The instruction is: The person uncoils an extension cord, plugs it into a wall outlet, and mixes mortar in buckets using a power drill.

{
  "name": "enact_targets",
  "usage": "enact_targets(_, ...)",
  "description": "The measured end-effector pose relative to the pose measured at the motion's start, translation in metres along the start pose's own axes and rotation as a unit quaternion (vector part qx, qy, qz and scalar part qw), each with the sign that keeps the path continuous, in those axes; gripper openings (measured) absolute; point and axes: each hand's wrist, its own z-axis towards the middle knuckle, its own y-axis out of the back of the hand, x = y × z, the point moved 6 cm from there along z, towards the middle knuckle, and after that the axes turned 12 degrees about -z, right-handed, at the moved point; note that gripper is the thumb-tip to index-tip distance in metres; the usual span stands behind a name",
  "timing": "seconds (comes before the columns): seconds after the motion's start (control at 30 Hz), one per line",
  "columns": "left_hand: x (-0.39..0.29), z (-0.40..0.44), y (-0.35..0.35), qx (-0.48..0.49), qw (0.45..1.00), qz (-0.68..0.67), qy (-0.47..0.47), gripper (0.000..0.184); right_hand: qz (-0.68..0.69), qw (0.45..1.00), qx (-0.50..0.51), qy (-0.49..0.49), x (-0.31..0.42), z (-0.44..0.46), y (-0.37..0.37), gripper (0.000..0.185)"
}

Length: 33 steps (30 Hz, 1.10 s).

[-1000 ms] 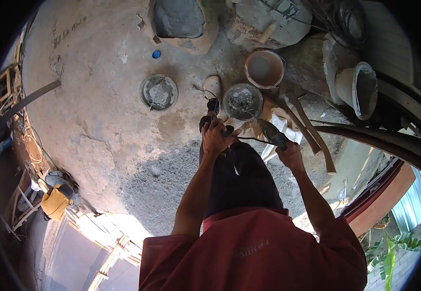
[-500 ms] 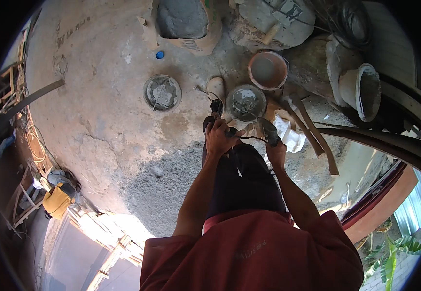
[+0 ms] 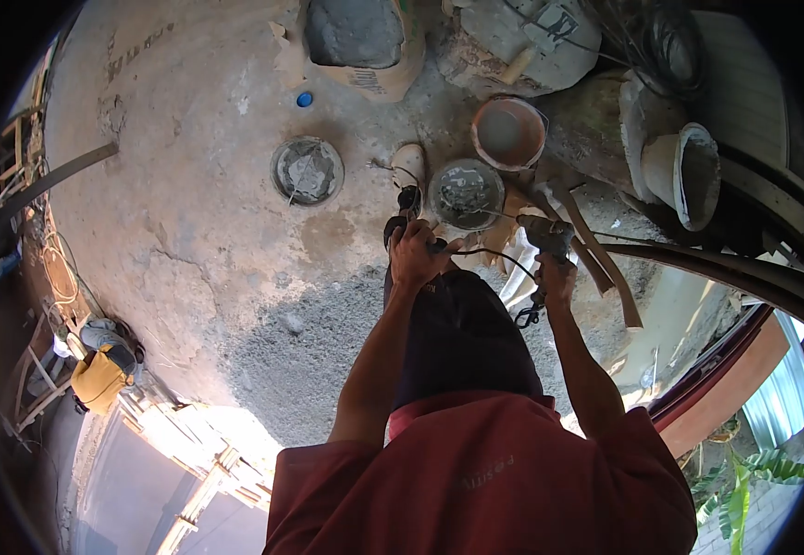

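Observation:
My right hand (image 3: 556, 280) is wrapped round the handle of a power drill (image 3: 546, 237). From the drill a thin rod reaches left to the bucket of wet grey mix (image 3: 466, 194), its tip over or in the mix; I cannot tell which. My left hand (image 3: 415, 256) is closed in front of my thigh on a black cord (image 3: 487, 251) that runs across to the drill. Dark parts show beside the left fingers, their kind unclear. Just beyond is my pale shoe (image 3: 408, 159).
Left of my shoe stands another bucket with grey mix (image 3: 308, 171). An orange-brown bucket (image 3: 509, 134) and an open sack of grey powder (image 3: 356, 37) are farther off. Wooden strips (image 3: 596, 250) lie at right, near a flared pale pot (image 3: 695, 176). A blue cap (image 3: 305, 99) lies on the floor.
My right hand has shifted right with the drill and turned it more sideways, its rod now visible toward the bucket. The cord is stretched longer between my hands. My left hand has barely moved.

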Motion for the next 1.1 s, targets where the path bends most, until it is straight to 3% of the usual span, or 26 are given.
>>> enact_targets(0.07, -0.007, 0.001, 0.002, -0.031, 0.999, 0.017, -0.034, 0.05, -0.041, 0.999, 0.015, 0.018, 0.012, -0.018, 0.016, 0.018)
enact_targets(0.17, -0.007, 0.003, 0.001, -0.003, 1.0, 0.019, -0.017, 0.049, -0.245, 0.941, -0.034, 0.232, 0.043, -0.031, 0.021, 0.026)
enact_targets(0.27, 0.001, 0.0, -0.002, 0.024, 0.999, 0.008, 0.021, 0.055, -0.327, 0.894, -0.01, 0.306, 0.037, -0.026, 0.006, 0.031)
enact_targets(0.47, 0.002, -0.006, 0.005, -0.019, 1.0, 0.006, 0.005, 0.055, -0.308, 0.901, 0.038, 0.302, 0.007, 0.009, -0.054, 0.034)
enact_targets(0.57, -0.006, -0.006, 0.008, -0.03, 0.998, 0.031, -0.037, 0.047, -0.257, 0.92, 0.025, 0.293, 0.005, 0.002, -0.043, 0.033)
enact_targets(0.67, -0.001, -0.003, 0.005, -0.007, 1.0, 0.023, -0.011, 0.047, -0.268, 0.924, 0.041, 0.269, 0.019, -0.005, -0.044, 0.039)
enact_targets(0.73, 0.003, -0.004, 0.003, -0.011, 0.999, 0.024, -0.02, 0.047, -0.314, 0.909, 0.078, 0.262, 0.016, -0.011, -0.044, 0.044)
enact_targets(0.8, 0.001, -0.004, 0.003, -0.018, 0.999, 0.023, -0.03, 0.047, -0.337, 0.88, 0.092, 0.323, 0.023, -0.022, -0.041, 0.048)
enact_targets(1.1, -0.004, 0.003, 0.006, -0.002, 1.0, 0.008, -0.01, 0.048, -0.339, 0.877, 0.088, 0.329, 0.031, -0.036, -0.019, 0.051)
